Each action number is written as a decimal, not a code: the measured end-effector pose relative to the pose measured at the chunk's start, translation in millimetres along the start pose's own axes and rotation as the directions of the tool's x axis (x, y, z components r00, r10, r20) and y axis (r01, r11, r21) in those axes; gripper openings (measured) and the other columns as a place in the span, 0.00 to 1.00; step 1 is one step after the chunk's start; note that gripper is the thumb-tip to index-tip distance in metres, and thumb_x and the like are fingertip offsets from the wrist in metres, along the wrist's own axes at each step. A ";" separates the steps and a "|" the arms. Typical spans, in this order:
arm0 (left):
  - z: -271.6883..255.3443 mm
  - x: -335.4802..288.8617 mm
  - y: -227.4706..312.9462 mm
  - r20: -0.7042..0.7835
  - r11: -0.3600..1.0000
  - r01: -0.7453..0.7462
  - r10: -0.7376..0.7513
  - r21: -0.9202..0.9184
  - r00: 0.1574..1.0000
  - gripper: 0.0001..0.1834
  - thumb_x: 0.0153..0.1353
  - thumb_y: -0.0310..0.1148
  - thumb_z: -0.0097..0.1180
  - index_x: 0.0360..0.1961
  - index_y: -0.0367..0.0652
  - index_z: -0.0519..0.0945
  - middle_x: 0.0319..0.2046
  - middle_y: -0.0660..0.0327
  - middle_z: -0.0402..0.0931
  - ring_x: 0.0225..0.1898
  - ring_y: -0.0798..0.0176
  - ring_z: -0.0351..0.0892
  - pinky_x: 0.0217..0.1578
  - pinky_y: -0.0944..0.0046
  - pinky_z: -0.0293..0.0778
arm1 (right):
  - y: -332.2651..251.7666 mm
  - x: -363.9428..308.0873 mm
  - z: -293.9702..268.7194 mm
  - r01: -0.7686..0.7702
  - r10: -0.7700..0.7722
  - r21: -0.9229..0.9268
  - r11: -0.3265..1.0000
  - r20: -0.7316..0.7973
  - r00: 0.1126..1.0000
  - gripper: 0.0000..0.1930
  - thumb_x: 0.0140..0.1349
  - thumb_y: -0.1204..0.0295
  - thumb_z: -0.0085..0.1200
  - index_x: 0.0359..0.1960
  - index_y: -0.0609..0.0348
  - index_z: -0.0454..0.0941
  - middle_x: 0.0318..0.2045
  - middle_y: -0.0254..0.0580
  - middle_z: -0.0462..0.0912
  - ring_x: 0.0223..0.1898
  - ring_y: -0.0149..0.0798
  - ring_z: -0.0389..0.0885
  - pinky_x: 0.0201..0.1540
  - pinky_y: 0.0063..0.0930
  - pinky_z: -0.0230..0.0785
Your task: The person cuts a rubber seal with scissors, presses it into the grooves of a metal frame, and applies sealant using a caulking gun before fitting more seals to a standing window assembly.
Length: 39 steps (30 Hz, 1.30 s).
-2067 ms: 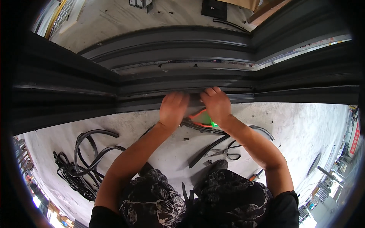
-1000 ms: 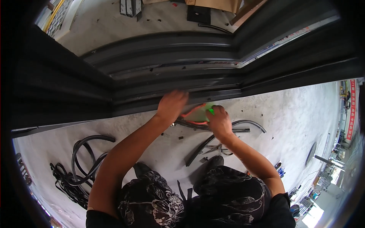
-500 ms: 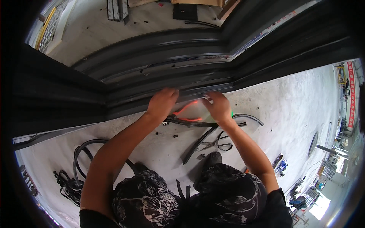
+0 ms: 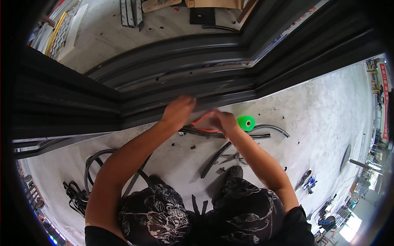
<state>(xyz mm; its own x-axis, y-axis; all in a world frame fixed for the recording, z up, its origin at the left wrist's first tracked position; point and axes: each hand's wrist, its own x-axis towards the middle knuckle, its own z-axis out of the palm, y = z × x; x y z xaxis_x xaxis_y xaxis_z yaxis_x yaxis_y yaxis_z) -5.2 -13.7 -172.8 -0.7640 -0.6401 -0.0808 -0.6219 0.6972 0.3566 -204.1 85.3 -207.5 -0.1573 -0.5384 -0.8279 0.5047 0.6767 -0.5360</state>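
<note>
My left hand [image 4: 179, 112] is at the near edge of a dark metal frame [image 4: 164, 107], its fingers closed together against the profile; what they pinch, if anything, is hidden. My right hand [image 4: 225, 123] is smeared by motion, lower and apart from the frame, so its fingers do not show clearly. Beneath it on the floor lies a tool with orange handles [image 4: 201, 119], partly covered by the hand. Just right of that hand rests a bright green roll [image 4: 246, 123] with a small core hole.
Black rubber strips [image 4: 214, 160] and scissors [image 4: 230, 157] lie on the concrete floor near my feet. Coiled black strip [image 4: 75, 196] lies at the left. Beyond the frame are metal profiles [image 4: 130, 13] and a black square plate [image 4: 202, 16].
My right hand has come away from the frame edge, down and to the left, uncovering the green roll. My left hand stays at the frame. The whole view has shifted slightly.
</note>
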 end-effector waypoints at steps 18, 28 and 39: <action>24.9 -8.2 -6.2 -0.157 0.999 -0.050 0.052 0.018 0.986 0.26 0.55 0.27 0.54 0.58 0.39 0.76 0.46 0.59 0.75 0.51 0.56 0.73 0.49 0.61 0.75 | -9.2 31.2 36.2 -0.071 -0.254 -0.496 0.866 -0.557 0.791 0.35 0.52 0.44 0.65 0.46 0.68 0.81 0.44 0.58 0.85 0.48 0.56 0.82 0.53 0.40 0.72; 32.7 -6.0 -6.7 -0.162 1.000 -0.026 0.025 -0.005 0.986 0.26 0.58 0.27 0.53 0.60 0.43 0.75 0.46 0.63 0.74 0.51 0.56 0.73 0.51 0.61 0.74 | 4.0 85.6 11.8 -0.215 -0.298 -0.725 0.654 -0.509 0.807 0.37 0.48 0.39 0.65 0.47 0.61 0.83 0.51 0.53 0.82 0.53 0.51 0.80 0.57 0.37 0.70; 34.3 -19.3 -20.9 -0.188 0.999 -0.030 0.021 -0.043 0.982 0.26 0.57 0.27 0.53 0.59 0.42 0.75 0.48 0.61 0.76 0.54 0.57 0.72 0.50 0.59 0.74 | 16.1 68.5 46.8 -0.170 -0.329 -0.734 0.657 -0.482 0.812 0.34 0.44 0.39 0.67 0.45 0.53 0.84 0.45 0.47 0.85 0.50 0.49 0.83 0.53 0.38 0.74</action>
<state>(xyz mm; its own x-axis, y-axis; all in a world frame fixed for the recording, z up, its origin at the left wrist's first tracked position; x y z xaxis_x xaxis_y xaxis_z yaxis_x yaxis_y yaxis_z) 16.5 -4.8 -210.6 -0.7313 -0.6743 0.1030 -0.5906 0.7015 0.3989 -167.0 35.8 -265.1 -0.7034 -0.4177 -0.5750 -0.2651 0.9049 -0.3330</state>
